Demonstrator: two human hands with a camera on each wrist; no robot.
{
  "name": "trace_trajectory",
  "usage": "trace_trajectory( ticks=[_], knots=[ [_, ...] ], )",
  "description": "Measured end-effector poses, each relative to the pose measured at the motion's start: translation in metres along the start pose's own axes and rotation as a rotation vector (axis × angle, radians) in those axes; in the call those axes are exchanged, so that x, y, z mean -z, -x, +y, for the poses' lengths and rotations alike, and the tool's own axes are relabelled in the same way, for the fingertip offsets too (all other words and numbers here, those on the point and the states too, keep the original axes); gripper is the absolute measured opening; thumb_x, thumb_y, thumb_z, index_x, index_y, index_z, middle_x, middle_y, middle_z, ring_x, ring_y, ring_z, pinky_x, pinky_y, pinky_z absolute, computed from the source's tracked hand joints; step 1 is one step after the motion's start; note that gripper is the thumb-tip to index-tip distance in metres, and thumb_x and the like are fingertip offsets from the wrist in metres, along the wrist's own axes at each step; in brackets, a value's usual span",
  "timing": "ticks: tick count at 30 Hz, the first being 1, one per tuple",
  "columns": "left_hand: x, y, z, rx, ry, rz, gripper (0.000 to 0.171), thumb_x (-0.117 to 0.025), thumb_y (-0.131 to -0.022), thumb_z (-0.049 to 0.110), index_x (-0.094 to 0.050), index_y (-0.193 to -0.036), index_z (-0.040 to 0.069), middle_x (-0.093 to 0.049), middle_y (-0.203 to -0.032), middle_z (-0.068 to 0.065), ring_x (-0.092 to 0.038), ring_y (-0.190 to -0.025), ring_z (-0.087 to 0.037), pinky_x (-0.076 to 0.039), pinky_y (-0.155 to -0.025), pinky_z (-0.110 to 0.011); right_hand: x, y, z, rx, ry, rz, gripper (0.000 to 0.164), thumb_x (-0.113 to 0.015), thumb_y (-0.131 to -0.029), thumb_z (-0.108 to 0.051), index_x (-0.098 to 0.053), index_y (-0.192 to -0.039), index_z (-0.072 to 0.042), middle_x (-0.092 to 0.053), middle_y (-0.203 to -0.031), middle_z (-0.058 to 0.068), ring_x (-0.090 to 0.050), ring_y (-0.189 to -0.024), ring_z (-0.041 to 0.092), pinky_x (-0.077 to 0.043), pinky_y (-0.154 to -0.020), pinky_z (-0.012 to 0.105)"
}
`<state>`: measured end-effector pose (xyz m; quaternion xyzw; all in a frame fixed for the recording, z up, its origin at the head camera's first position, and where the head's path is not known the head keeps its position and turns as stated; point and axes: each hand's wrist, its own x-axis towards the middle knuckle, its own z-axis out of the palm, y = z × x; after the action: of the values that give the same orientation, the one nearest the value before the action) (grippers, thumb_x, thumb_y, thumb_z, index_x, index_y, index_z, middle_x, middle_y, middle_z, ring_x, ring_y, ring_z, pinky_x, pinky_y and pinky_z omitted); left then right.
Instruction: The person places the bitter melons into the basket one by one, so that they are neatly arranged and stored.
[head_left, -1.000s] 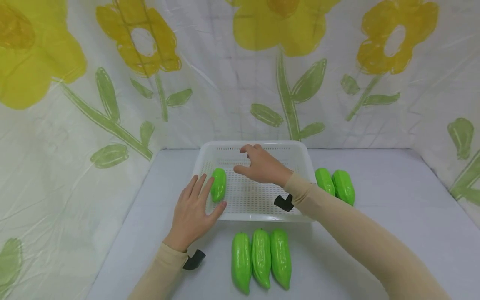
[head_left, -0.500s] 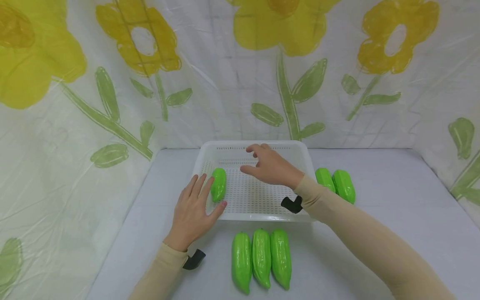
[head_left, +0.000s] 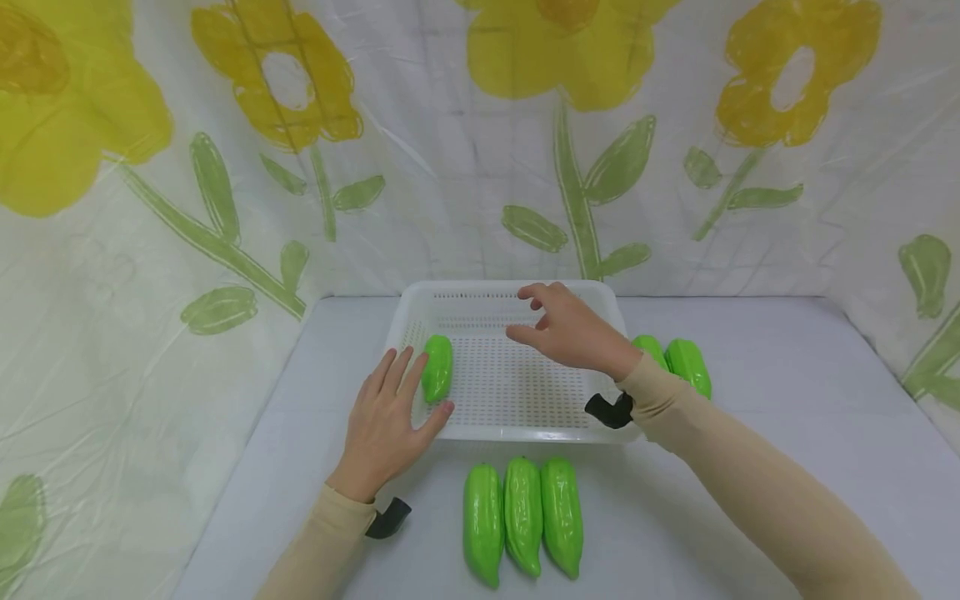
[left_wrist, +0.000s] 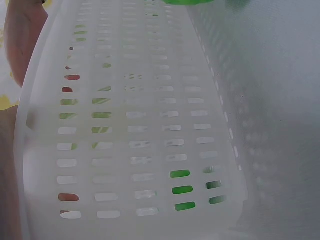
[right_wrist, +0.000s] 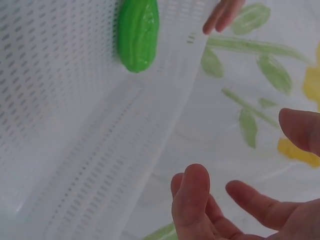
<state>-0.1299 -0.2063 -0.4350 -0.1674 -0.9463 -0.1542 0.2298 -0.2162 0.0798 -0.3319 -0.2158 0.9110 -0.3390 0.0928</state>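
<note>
A white perforated plastic basket (head_left: 517, 434) stands on the table with one glossy green, ridged, tapered vegetable (head_left: 437, 369) inside, near its left wall. My left hand (head_left: 386, 429) lies at the basket's front left corner, fingers straight and spread, fingertips at the rim. Over the basket's right half hovers my right hand (head_left: 573, 329), holding nothing, its fingers apart and loosely bent. In the right wrist view those fingers (right_wrist: 192, 200) show in front of the basket's rim, with the green vegetable (right_wrist: 138, 37) beyond. The left wrist view is filled mostly by the slotted basket wall (left_wrist: 120, 155).
Three similar green vegetables (head_left: 522, 517) lie side by side on the table before the basket. Two more green vegetables (head_left: 687, 367) lie right of it, one partly hidden by my right arm. A white flowered curtain (head_left: 450, 167) hangs behind and along the sides of the table.
My right hand has drifted rightward over the basket, away from the vegetable inside, with its fingers still apart. The left hand and all the vegetables have stayed in place.
</note>
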Motion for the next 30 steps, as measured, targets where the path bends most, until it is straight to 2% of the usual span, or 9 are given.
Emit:
trace_trajectory(
  ticks=[8,18,30],
  knots=[
    [-0.001,-0.001,-0.001,-0.012,0.005,0.016,0.077,-0.066,-0.092,0.052,-0.055,-0.149,0.002,-0.053,-0.151,-0.027,-0.043,-0.145,-0.049,-0.042,-0.112,-0.065,0.008,0.017,0.007,-0.003,0.0,0.016,0.062,-0.066,-0.101,-0.039,-0.048,-0.152,-0.008,-0.053,-0.141,0.018,-0.064,-0.115,0.032,-0.058,-0.091,0.047],
    [-0.001,-0.001,-0.001,-0.015,0.003,0.02,0.077,-0.066,-0.092,0.052,-0.054,-0.149,0.002,-0.053,-0.151,-0.028,-0.044,-0.144,-0.05,-0.042,-0.112,-0.065,0.017,0.035,0.02,0.021,0.013,0.076,0.06,-0.065,-0.102,-0.04,-0.052,-0.149,-0.006,-0.051,-0.149,0.017,-0.064,-0.116,0.032,-0.057,-0.092,0.049],
    [0.0,-0.001,0.0,-0.006,-0.001,0.005,0.077,-0.065,-0.092,0.052,-0.054,-0.149,0.002,-0.053,-0.151,-0.028,-0.043,-0.145,-0.049,-0.042,-0.114,-0.064,0.031,0.051,0.033,-0.019,0.045,0.096,0.059,-0.065,-0.102,-0.04,-0.052,-0.148,-0.005,-0.055,-0.145,0.018,-0.064,-0.118,0.035,-0.055,-0.094,0.054]
  ],
)
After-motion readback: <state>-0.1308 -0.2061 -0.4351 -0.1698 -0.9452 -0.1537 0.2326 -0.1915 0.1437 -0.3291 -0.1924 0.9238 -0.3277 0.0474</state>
